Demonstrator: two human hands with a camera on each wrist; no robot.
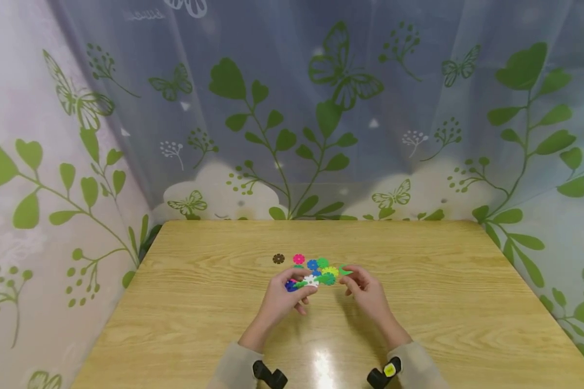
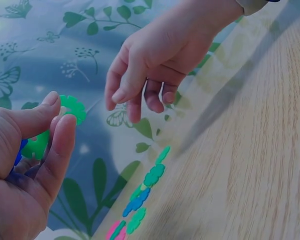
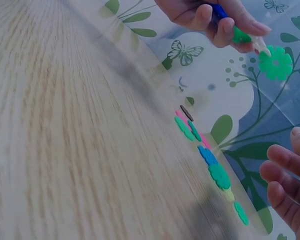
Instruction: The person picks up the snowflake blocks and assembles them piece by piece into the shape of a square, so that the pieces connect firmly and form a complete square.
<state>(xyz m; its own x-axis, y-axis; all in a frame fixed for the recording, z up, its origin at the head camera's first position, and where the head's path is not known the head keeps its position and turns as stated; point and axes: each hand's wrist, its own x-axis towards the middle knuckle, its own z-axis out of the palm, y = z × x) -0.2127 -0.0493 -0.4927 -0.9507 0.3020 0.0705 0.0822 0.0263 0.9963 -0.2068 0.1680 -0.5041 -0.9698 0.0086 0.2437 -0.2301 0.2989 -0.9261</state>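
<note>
My left hand [image 1: 281, 294] pinches a joined chain of notched plastic snowflake discs above the table. A white disc [image 1: 311, 281] shows between thumb and fingers, and a dark blue disc [image 1: 290, 285] sits by the palm. At the chain's outer end, a green disc [image 3: 275, 63] sticks out past the fingertips in the right wrist view. My right hand [image 1: 367, 294] hovers to the right of the chain, fingers loosely bent with nothing between them, as the left wrist view shows. Behind its fingertips in the head view is a green disc [image 1: 345, 270].
Loose discs lie on the wooden table [image 1: 199, 302] beyond the hands, among them a brown disc [image 1: 278, 259], a pink disc [image 1: 299, 259] and a yellow disc [image 1: 330, 271]. A leaf-patterned curtain [image 1: 292, 108] hangs behind the table and along its sides.
</note>
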